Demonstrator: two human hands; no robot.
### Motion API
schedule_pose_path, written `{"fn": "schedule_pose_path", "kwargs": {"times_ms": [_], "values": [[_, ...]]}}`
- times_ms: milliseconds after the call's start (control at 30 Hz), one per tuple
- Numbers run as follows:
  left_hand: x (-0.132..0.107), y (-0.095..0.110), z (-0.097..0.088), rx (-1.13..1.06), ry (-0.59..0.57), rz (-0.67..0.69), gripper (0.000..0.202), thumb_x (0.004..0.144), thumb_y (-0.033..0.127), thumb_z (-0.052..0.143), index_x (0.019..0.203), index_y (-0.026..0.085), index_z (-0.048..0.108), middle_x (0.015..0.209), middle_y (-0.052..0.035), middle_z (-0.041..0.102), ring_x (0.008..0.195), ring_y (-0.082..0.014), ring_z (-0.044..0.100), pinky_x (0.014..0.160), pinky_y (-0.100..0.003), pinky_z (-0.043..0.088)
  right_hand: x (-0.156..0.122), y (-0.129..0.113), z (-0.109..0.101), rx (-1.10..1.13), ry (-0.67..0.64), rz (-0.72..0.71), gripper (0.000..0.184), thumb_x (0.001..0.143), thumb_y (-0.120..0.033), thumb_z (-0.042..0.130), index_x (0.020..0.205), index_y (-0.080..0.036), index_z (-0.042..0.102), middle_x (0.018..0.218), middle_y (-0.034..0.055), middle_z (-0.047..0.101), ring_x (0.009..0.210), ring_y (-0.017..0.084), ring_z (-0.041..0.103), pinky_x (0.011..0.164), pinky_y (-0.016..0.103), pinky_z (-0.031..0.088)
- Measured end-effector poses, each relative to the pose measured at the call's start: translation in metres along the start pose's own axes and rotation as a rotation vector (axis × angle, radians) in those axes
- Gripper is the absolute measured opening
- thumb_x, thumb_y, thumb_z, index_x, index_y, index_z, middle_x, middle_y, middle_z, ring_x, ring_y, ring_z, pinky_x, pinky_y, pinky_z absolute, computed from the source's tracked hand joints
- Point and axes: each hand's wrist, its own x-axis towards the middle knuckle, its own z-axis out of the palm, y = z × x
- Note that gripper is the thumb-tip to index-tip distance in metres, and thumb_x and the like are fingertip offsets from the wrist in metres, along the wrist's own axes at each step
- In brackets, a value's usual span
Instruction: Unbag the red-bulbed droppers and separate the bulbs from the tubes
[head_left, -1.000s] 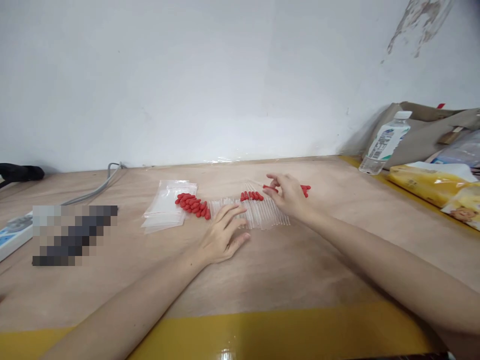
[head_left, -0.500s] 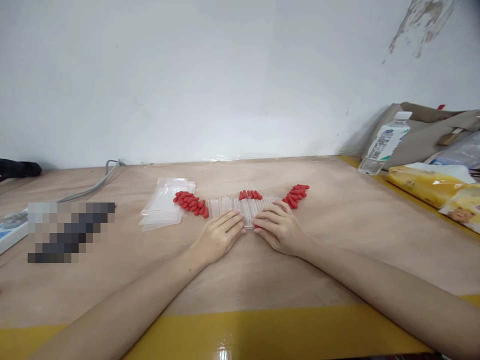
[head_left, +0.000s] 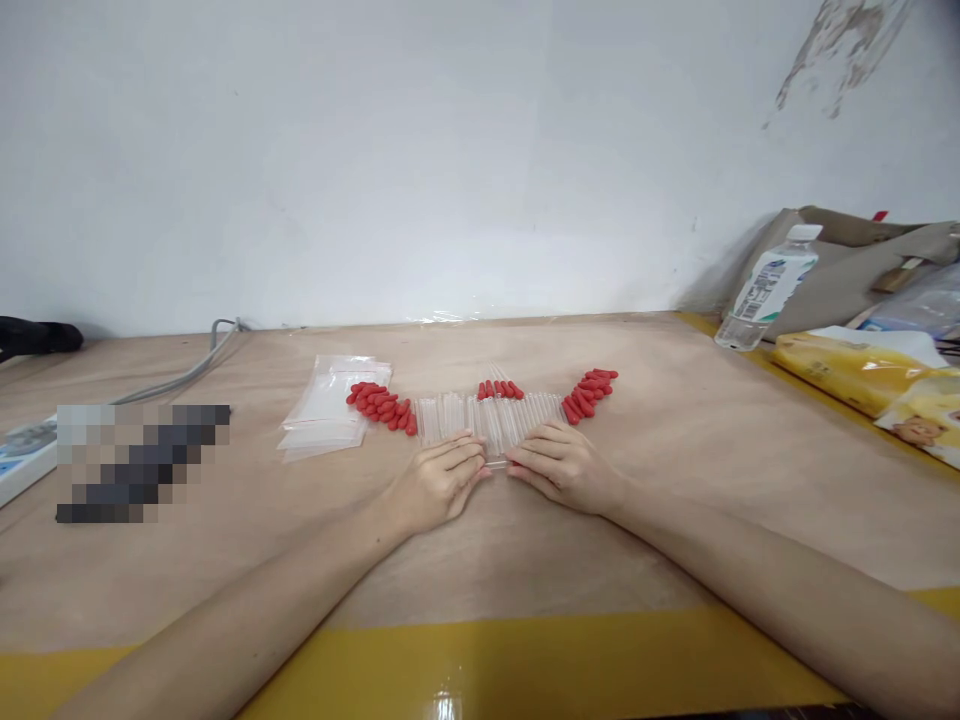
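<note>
A clear dropper tube (head_left: 496, 464) lies crosswise between my two hands, at the near edge of a row of similar tubes (head_left: 457, 410). My left hand (head_left: 442, 482) is closed on its left end, fingertips and thumb together. The fingers of my right hand (head_left: 566, 466) close round the other end, which they hide. Several red rubber bulbs (head_left: 501, 389) stand at the far ends of the middle tubes. More red bulbs are heaped left (head_left: 381, 405) and right (head_left: 590, 394) of the row.
Clear plastic bags (head_left: 330, 410) are stacked left of the bulbs. A power strip (head_left: 26, 470) with a grey cable (head_left: 187, 378) and a blurred-out dark object (head_left: 142, 465) lie further left. At the right stand a water bottle (head_left: 769, 288), a yellow packet (head_left: 847, 370) and a beige bag (head_left: 847, 235).
Both hands have come slightly nearer to me, uncovering more of the tube row. The red piece that showed under my right fingertips is hidden now, and the crosswise tube shows more clearly.
</note>
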Motion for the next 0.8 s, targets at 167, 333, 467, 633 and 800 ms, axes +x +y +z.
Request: {"fn": "schedule_pose_path", "kwargs": {"times_ms": [167, 333, 467, 633, 800], "values": [[-0.0009, 0.0018, -0.0012, -0.087, -0.020, -0.037, 0.009, 0.084, 0.012, 0.049, 0.087, 0.014, 0.058, 0.087, -0.0054, 0.066, 0.087, -0.0141, 0.063, 0.093, -0.033, 0.049, -0.0006, 0.0008, -0.0004, -0.008, 0.039, -0.046, 0.011, 0.082, -0.019, 0.056, 0.090, -0.015, 0.062, 0.075, 0.0034, 0.066, 0.073, 0.015, 0.057, 0.063, 0.030, 0.045], [-0.0024, 0.0030, -0.0005, -0.154, -0.021, -0.050, 0.009, 0.083, 0.011, 0.050, 0.086, 0.014, 0.058, 0.086, -0.0053, 0.066, 0.087, -0.0132, 0.063, 0.093, -0.032, 0.048, -0.0017, -0.0004, -0.0023, -0.040, 0.062, -0.097, 0.011, 0.081, -0.019, 0.056, 0.091, -0.015, 0.062, 0.076, 0.0035, 0.067, 0.073, 0.015, 0.058, 0.064, 0.030, 0.048], [-0.0036, 0.0023, 0.0008, -0.177, 0.018, -0.039, 0.008, 0.082, 0.012, 0.051, 0.086, 0.014, 0.058, 0.085, -0.0053, 0.066, 0.084, -0.0131, 0.063, 0.093, -0.032, 0.049, -0.0031, 0.0018, -0.0031, -0.059, 0.085, -0.146, 0.015, 0.079, -0.018, 0.059, 0.093, -0.013, 0.060, 0.080, 0.0041, 0.067, 0.075, 0.015, 0.057, 0.067, 0.030, 0.049], [-0.0038, 0.0011, -0.0013, -0.195, 0.027, -0.059, 0.009, 0.082, 0.011, 0.051, 0.086, 0.013, 0.059, 0.084, -0.0058, 0.066, 0.082, -0.0134, 0.063, 0.090, -0.032, 0.050, -0.0057, 0.0065, -0.0058, -0.068, 0.083, -0.183, 0.021, 0.078, -0.010, 0.058, 0.099, -0.012, 0.058, 0.081, 0.0041, 0.067, 0.077, 0.015, 0.057, 0.069, 0.031, 0.049], [-0.0048, 0.0018, -0.0026, -0.231, 0.014, -0.079, 0.010, 0.083, 0.011, 0.050, 0.087, 0.014, 0.058, 0.083, -0.0052, 0.066, 0.082, -0.0131, 0.063, 0.091, -0.033, 0.050, -0.0078, 0.0075, -0.0076, -0.092, 0.057, -0.218, 0.024, 0.080, -0.009, 0.055, 0.104, -0.009, 0.055, 0.075, 0.0043, 0.066, 0.073, 0.015, 0.057, 0.065, 0.030, 0.049]]}}
